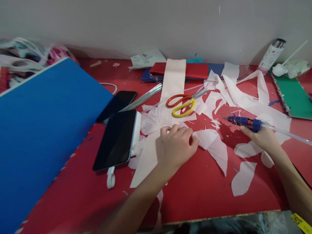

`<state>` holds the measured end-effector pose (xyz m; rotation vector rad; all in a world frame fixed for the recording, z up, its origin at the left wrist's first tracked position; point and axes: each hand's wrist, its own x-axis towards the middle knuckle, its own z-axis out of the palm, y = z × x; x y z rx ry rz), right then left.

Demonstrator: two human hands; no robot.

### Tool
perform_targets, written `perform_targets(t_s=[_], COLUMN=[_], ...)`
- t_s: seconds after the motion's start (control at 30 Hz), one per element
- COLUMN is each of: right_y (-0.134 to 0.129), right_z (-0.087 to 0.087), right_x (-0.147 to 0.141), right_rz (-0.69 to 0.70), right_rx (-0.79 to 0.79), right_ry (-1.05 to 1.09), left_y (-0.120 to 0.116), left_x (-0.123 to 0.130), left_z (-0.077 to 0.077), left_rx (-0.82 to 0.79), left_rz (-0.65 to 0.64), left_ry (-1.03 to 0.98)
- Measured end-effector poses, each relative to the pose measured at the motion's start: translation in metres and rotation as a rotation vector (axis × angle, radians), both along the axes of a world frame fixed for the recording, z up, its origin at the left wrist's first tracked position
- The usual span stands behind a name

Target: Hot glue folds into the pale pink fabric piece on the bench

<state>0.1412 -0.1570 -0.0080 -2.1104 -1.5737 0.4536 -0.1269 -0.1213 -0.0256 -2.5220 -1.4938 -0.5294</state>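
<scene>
While the right hand [262,137] grasps a blue glue gun [255,124] right of the red-and-yellow-handled metal scissors [193,97], the left hand [176,143] curls in front, its hold unclear.

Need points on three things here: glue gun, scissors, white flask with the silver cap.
Glue gun [255,125]: head view, on its blue body.
Scissors [193,97]: head view, at the pivot, between handles and blades.
White flask [271,58]: head view, mid-body, below the silver cap.
</scene>
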Motion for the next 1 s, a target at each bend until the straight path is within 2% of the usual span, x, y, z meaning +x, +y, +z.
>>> perform_targets(t_s=[0.23, 0.33, 0.4, 0.43, 0.5, 0.53, 0.6, 0.73, 1.0], right_y=[0.000, -0.001, -0.001, -0.002, -0.001, -0.001, 0.000, 0.001, 0.000], right_z=[-0.001, -0.002, -0.002, -0.002, -0.003, -0.003, -0.003, -0.002, 0.002], right_x=[0.001, 0.001, 0.001, 0.001, 0.001, 0.001, 0.001, 0.001, -0.001], right_rz=[-0.002, 0.005, 0.007, 0.007, 0.007, 0.007, 0.007, 0.031, 0.036], right_rx=[-0.005, -0.004, 0.004, 0.008, 0.024, 0.033, 0.052, 0.053, 0.011], right_ry=[0.009, 0.004, -0.001, -0.002, -0.011, -0.018, -0.035, -0.029, -0.016], left_y=[0.006, 0.002, -0.007, -0.012, -0.023, -0.028, -0.033, -0.033, -0.032], left_x=[0.001, 0.001, 0.003, 0.004, 0.009, 0.012, 0.017, 0.022, 0.021], left_z=[-0.003, 0.004, 0.008, 0.009, 0.008, 0.006, 0.000, -0.009, -0.001], left_rx=[0.074, 0.213, 0.367, 0.428, 0.400, 0.351, 0.272, 0.253, 0.177], left_rz=[0.003, -0.022, -0.186, -0.339, -0.658, -0.725, -0.715, -0.585, -0.419], left_ry=[0.029, -0.002, -0.066, -0.088, -0.054, -0.004, 0.063, 0.092, 0.073])
